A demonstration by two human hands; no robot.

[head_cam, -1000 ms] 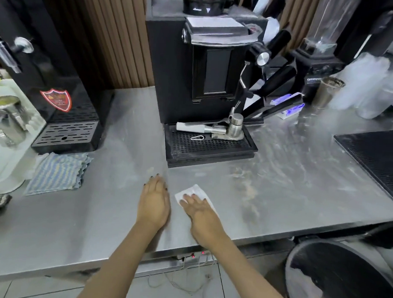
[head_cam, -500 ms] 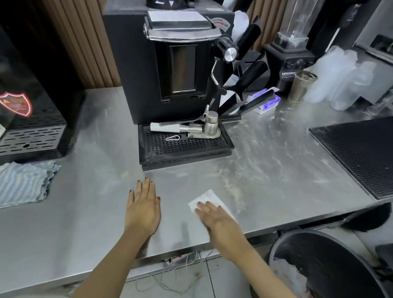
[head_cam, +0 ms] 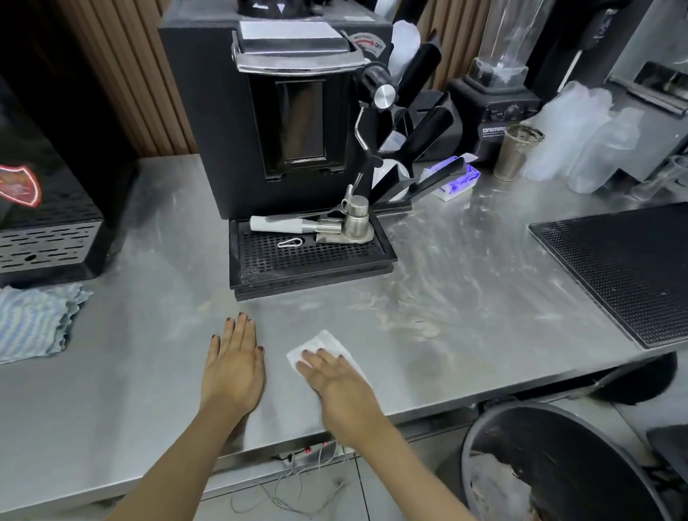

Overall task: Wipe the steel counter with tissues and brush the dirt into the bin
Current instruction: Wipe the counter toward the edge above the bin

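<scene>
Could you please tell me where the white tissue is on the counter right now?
The tissue lies flat near the steel counter's front edge, pressed under the right hand, beside the left hand and in front of the coffee machine's drip tray.

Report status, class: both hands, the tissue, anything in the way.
Left hand flat on grey steel counter. Right hand flat, pressing white paper tissue. Pale dirt smears right of it; nothing blocks route to round black bin.
</scene>
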